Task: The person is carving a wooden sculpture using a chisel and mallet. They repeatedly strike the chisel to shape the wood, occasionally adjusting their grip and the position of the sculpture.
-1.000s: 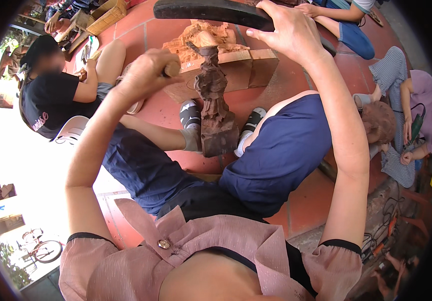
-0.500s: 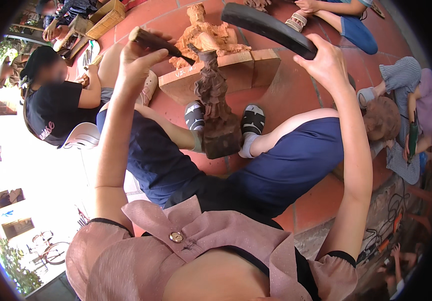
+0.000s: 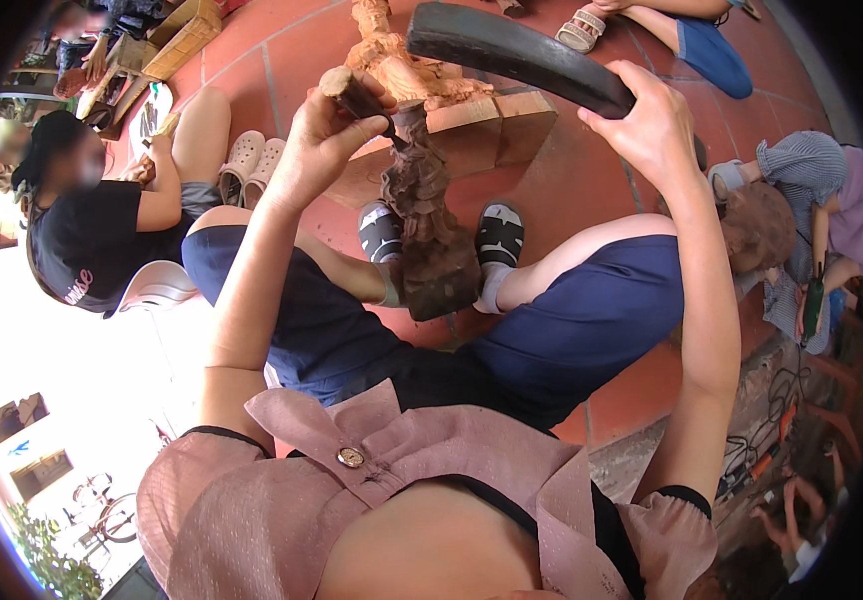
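Note:
Between my feet stands a dark brown carved wooden figure [image 3: 437, 255] on a block base. My left hand [image 3: 319, 150] is closed around a chisel [image 3: 353, 95] with a wooden handle; its blade end is at the figure's upper part, and I cannot tell whether it touches. In my right hand [image 3: 648, 128] is a long, dark, flat wooden mallet [image 3: 511, 52], gripped at one end. Its free end hangs above and to the right of the chisel handle, apart from it.
Beyond the figure, an orange-toned carving [image 3: 406, 70] lies by a thick wooden block [image 3: 491, 135]. A person in black [image 3: 101, 220] sits at the left near beige clogs [image 3: 251, 165]. Other people sit at the far right, beside a brown carved head [image 3: 757, 228]. Cables [image 3: 761, 425] lie lower right.
My left hand has moved right and slightly down, bringing the chisel from beside the figure to its upper part. The mallet has shifted slightly left.

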The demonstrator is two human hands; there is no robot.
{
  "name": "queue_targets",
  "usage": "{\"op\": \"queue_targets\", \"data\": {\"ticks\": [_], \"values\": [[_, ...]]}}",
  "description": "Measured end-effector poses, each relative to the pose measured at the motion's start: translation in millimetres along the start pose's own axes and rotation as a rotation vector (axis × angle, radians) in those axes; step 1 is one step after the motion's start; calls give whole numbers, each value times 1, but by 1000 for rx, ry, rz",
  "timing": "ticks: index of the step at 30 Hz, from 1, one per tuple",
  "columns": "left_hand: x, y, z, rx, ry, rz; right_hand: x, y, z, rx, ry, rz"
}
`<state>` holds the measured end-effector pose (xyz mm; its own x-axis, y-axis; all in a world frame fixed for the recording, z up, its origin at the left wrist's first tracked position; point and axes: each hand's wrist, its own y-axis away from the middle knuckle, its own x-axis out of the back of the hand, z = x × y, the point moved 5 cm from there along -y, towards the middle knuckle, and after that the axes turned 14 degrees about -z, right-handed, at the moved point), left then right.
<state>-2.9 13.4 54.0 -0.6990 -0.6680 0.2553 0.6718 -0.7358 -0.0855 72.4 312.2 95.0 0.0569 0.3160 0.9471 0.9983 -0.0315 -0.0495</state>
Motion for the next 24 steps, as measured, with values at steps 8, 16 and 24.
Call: {"op": "queue_targets", "data": {"ticks": [8, 16, 24], "values": [[0, -4, -4, -1, 29, -57, -6, -9, -12, 114, -128, 28], [1, -27, -10, -11, -113, -200, -2, -6, -22, 125, -233, 15], [4, -83, -21, 242, -240, -416, -11, -13, -3, 68, -218, -61]]}}
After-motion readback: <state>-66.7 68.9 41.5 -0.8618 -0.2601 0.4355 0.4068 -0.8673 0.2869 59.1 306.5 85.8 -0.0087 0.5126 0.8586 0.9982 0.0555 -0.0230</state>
